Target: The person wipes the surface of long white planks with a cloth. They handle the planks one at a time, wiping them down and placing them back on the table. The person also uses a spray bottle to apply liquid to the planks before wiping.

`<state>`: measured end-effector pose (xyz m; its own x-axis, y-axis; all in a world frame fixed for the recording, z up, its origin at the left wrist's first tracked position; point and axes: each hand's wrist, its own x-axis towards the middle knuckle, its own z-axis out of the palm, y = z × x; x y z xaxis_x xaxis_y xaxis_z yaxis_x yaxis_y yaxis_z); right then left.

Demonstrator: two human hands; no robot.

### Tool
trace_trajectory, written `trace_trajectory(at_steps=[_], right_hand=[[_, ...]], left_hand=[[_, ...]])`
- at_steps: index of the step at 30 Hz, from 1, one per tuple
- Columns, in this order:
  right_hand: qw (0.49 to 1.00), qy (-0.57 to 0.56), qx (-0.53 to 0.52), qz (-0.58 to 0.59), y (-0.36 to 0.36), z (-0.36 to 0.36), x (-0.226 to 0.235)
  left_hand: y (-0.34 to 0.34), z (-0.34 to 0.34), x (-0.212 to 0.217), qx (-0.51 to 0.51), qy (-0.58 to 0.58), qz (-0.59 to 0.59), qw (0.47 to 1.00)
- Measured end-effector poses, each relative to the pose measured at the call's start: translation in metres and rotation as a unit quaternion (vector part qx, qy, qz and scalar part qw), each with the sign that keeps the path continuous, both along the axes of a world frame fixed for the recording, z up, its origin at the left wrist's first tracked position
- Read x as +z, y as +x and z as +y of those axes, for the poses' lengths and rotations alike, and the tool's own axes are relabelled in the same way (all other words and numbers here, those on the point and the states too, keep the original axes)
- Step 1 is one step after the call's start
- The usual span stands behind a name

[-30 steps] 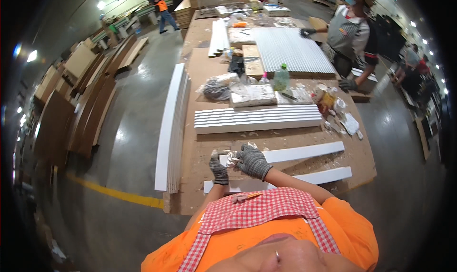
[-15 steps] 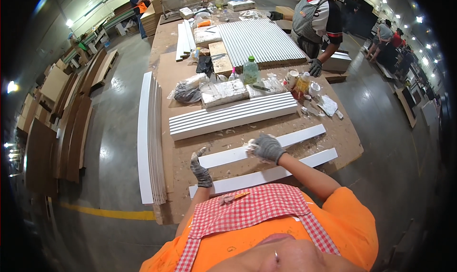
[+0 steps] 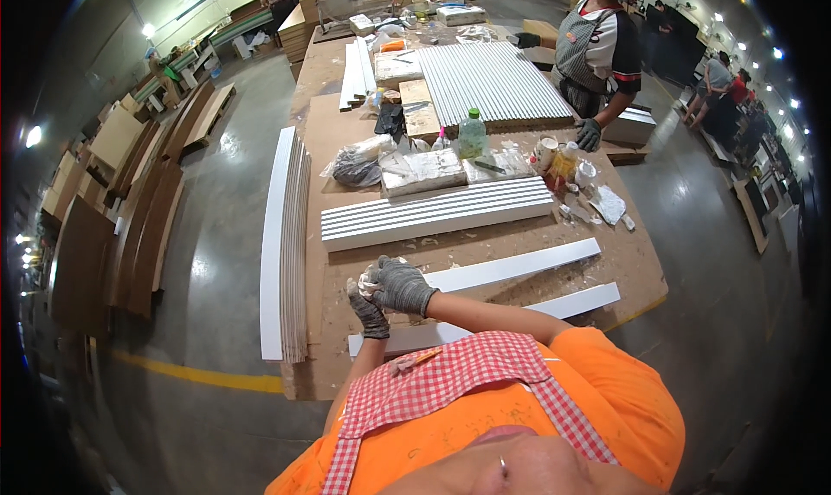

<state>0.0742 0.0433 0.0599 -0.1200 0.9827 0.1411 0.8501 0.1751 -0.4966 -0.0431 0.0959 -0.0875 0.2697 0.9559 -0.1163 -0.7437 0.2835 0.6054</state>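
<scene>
Two long white strips lie across the near part of the workbench. At the left end of the farther white strip [image 3: 515,265], my left hand [image 3: 370,315] in a grey knit glove is closed around the end, its fingertips partly hidden. My right hand [image 3: 405,287], gloved alike, reaches across to that same end and grips a crumpled white rag [image 3: 369,280]. The two hands meet there, and my right hand covers part of the strip. The nearer white strip [image 3: 576,302] lies closer to my body, partly under my right forearm.
Beyond lies a stack of white strips [image 3: 437,216]; another stack [image 3: 279,244] runs along the bench's left edge. Behind are white-smeared blocks [image 3: 421,173], a green-capped bottle [image 3: 473,135], small containers [image 3: 564,161] and a ribbed white panel [image 3: 493,84]. A co-worker [image 3: 597,58] stands at the right.
My right hand has slid left along the farther strip with the rag, from its middle to its left end beside my left hand. The co-worker's other hand now shows at the panel's far side.
</scene>
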Motion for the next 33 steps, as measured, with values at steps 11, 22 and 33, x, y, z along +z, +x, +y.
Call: trace_trajectory(at_steps=[11, 22, 33], right_hand=[[0.962, 0.077, -0.222, -0.136, 0.153, -0.099, -0.089], [0.977, 0.051, -0.167, -0.119, 0.124, -0.073, -0.069], [0.996, 0.063, -0.023, -0.051, 0.002, -0.011, -0.003]], left_hand=[[0.005, -0.007, 0.002, 0.078, 0.077, 0.156, 0.982], [0.004, -0.004, -0.001, 0.057, 0.127, 0.203, 0.969], [0.003, -0.001, -0.001, 0.110, 0.202, 0.330, 0.916]])
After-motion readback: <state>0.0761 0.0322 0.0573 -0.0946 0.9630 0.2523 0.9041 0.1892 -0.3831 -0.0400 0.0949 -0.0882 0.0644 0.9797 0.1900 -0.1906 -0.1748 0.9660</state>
